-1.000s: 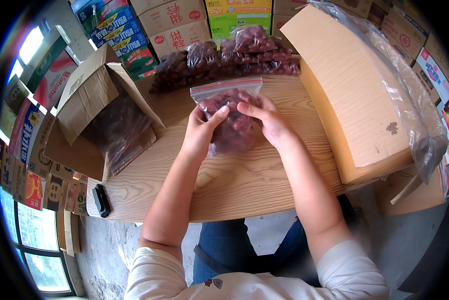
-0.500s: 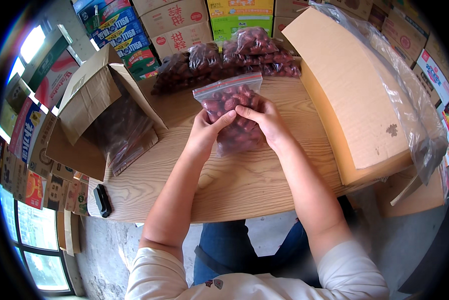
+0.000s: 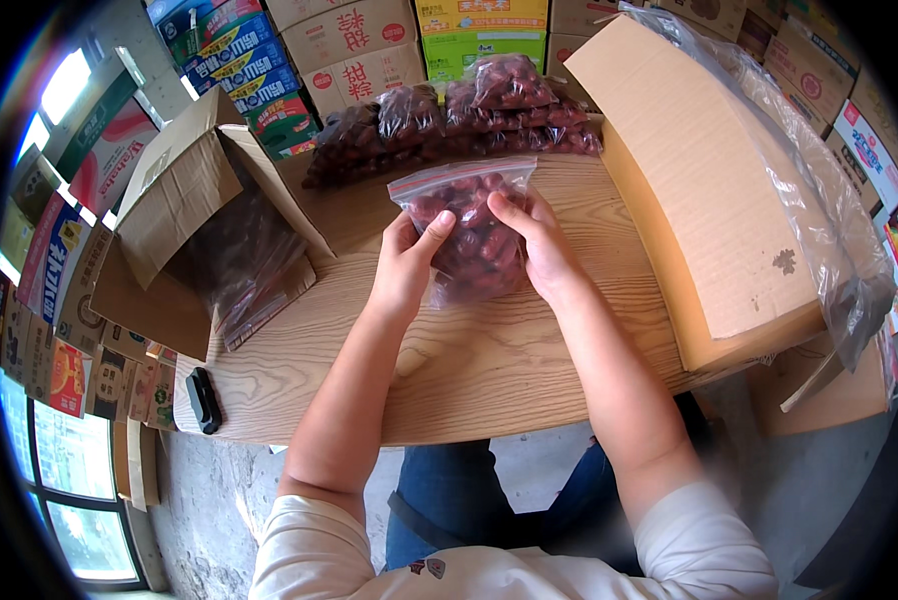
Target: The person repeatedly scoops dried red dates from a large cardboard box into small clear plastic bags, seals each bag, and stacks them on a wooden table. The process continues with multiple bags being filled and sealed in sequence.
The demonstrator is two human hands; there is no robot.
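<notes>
Over the middle of the wooden table (image 3: 489, 385), a clear zip bag (image 3: 481, 250) of dark red pieces is held by its two sides between the left hand (image 3: 406, 262) and the right hand (image 3: 544, 238), part of each being hidden behind it; whether the tabletop is touched by its base cannot be told. Along the table's far edge, lower ones among the filled bags (image 3: 509, 82) are partly covered, while at the table's left, dark contents inside an open carton (image 3: 184, 185) can hardly be made out.
</notes>
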